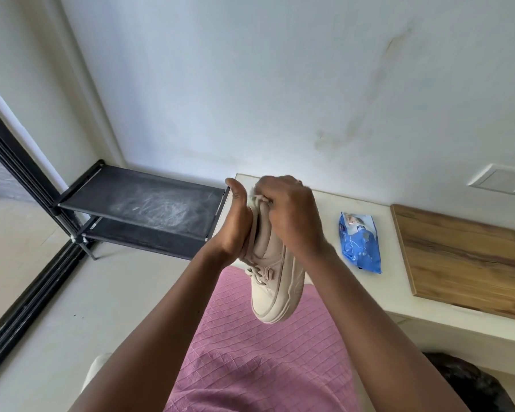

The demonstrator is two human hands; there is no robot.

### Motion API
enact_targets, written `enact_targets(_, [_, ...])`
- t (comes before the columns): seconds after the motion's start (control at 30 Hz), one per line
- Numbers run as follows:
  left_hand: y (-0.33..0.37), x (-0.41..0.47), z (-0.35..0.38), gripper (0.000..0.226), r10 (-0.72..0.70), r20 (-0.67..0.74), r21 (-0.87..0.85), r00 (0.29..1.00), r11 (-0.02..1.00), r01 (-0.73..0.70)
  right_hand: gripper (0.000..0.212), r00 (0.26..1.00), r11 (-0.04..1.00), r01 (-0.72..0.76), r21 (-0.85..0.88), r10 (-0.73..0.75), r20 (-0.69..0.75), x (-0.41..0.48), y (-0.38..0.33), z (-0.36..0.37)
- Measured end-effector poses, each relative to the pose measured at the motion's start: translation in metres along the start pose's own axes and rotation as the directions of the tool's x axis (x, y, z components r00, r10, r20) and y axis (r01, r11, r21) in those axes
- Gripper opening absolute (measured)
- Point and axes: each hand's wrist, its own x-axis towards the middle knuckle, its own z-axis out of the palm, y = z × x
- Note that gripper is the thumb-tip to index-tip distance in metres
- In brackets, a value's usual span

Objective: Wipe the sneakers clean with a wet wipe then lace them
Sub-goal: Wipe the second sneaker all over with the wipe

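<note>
Plainly, the sneaker (269,273) is off the desk (324,215) altogether, held in the air above the person's lap, heel end up among the hands and toe pointing down toward the pink cloth (250,352) over the knees. The left hand (235,224) cups the heel from the far-left side, palm flat on the shoe, thumb raised; its grip is pressed around the back of the sneaker. The right hand (289,215) is curled over the collar at the top, fingers pressed together on a small white wad, probably the wet wipe (257,197), though little of it shows.

By my judgement the shoe is light enough for one hand, with a thick, stiff sole and a softer, padded upper that gives under pressure. The smooth upper may turn slick once damp, so the firmer hold is at the heel counter or along the sole's edge, not the tongue or the loose laces (254,272) near the middle. Hard rubbing on the collar could fold it inward; the steadying hand should back the spot being wiped.

The blue wipes packet (359,243) lies flat on the desk toward its right side, just beside the wooden board (464,257). A black shoe rack (143,209) stands at the desk's left edge. No second sneaker is clearly in view.
</note>
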Motion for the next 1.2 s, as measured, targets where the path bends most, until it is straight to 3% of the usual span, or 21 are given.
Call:
enact_targets(0.03, [-0.002, -0.001, 0.002, 0.077, 0.012, 0.014, 0.057, 1.000, 0.998, -0.013, 0.032, 0.981, 0.996, -0.077, -0.042, 0.083, 0.178, 0.014, 0.000, -0.007])
enact_targets(0.1, [-0.003, -0.005, 0.004, 0.043, -0.011, 0.095, 0.227, 0.995, 0.974, -0.011, 0.042, 0.843, 0.981, -0.156, -0.118, 0.195, 0.501, 0.036, 0.002, -0.018])
enact_targets(0.17, [-0.003, -0.008, 0.003, 0.036, -0.055, 0.126, 0.320, 0.990, 0.947, 0.012, 0.046, 0.775, 0.975, -0.210, -0.072, 0.211, 0.596, 0.049, 0.006, -0.028])
enact_targets(0.23, [0.000, -0.010, 0.006, 0.012, -0.046, 0.092, 0.254, 0.995, 0.967, 0.022, 0.036, 0.863, 0.953, -0.297, 0.054, 0.244, 0.442, 0.052, 0.010, -0.034])
enact_targets(0.27, [-0.001, -0.008, 0.006, 0.009, -0.023, 0.051, 0.196, 0.998, 0.981, 0.012, 0.030, 0.919, 0.941, -0.314, 0.124, 0.268, 0.290, 0.050, 0.013, -0.036])
enact_targets(0.33, [-0.003, -0.004, 0.004, 0.014, 0.027, -0.071, 0.049, 0.997, 0.999, -0.023, 0.025, 0.935, 0.904, -0.352, 0.242, 0.350, 0.056, 0.041, 0.017, -0.038])
enact_targets(0.4, [-0.005, -0.001, 0.003, 0.019, 0.051, -0.193, -0.046, 0.980, 0.997, -0.061, 0.024, 0.929, 0.903, -0.356, 0.240, 0.369, -0.009, 0.028, 0.016, -0.038])
enact_targets(0.5, [-0.006, 0.003, 0.005, 0.024, 0.052, -0.231, -0.046, 0.972, 0.997, -0.065, 0.031, 0.978, 0.979, -0.171, 0.114, 0.183, -0.104, 0.005, 0.011, -0.031])
enact_targets(0.57, [-0.006, 0.004, 0.008, 0.033, 0.101, -0.183, -0.044, 0.978, 0.993, -0.111, 0.033, 0.992, 0.995, -0.056, 0.085, 0.065, -0.104, -0.004, 0.010, -0.027])
enact_targets(0.63, [-0.007, 0.006, 0.006, 0.042, 0.128, -0.237, 0.017, 0.963, 0.992, -0.127, 0.033, 0.997, 0.996, 0.049, 0.068, -0.045, -0.063, -0.010, 0.010, -0.025])
enact_targets(0.73, [-0.008, 0.002, 0.006, 0.040, 0.138, -0.293, 0.092, 0.946, 0.989, -0.116, 0.031, 0.985, 0.980, 0.165, 0.106, -0.159, -0.066, -0.022, 0.006, -0.024])
enact_targets(0.83, [-0.007, -0.001, 0.003, 0.030, 0.084, -0.260, 0.065, 0.962, 0.995, -0.069, 0.025, 0.971, 0.961, 0.236, 0.144, -0.228, -0.064, -0.035, 0.007, -0.024])
enact_targets(0.9, [-0.006, -0.001, 0.002, 0.030, 0.039, -0.314, 0.079, 0.949, 0.997, -0.015, 0.020, 0.979, 0.963, 0.204, 0.177, -0.196, -0.062, -0.035, 0.011, -0.024])
enact_targets(0.97, [-0.015, 0.005, -0.003, 0.031, 0.062, -0.388, 0.157, 0.919, 0.988, 0.000, 0.027, 0.992, 0.973, 0.122, 0.194, -0.114, -0.056, -0.029, 0.012, -0.023])
enact_targets(1.1, [-0.015, 0.006, 0.004, 0.028, 0.075, -0.466, 0.214, 0.882, 0.976, 0.030, 0.031, 1.000, 0.996, 0.003, 0.084, -0.006, 0.029, -0.018, 0.007, -0.013])
enact_targets(1.13, [-0.014, 0.006, 0.006, 0.019, 0.116, -0.484, 0.241, 0.867, 0.970, 0.005, 0.030, 1.000, 0.997, -0.002, 0.078, 0.001, 0.020, -0.018, 0.006, -0.011])
enact_targets(1.2, [-0.011, 0.006, 0.008, 0.029, 0.168, -0.480, 0.272, 0.861, 0.962, -0.036, 0.028, 0.999, 0.996, 0.035, 0.084, -0.032, -0.038, -0.025, 0.004, -0.011])
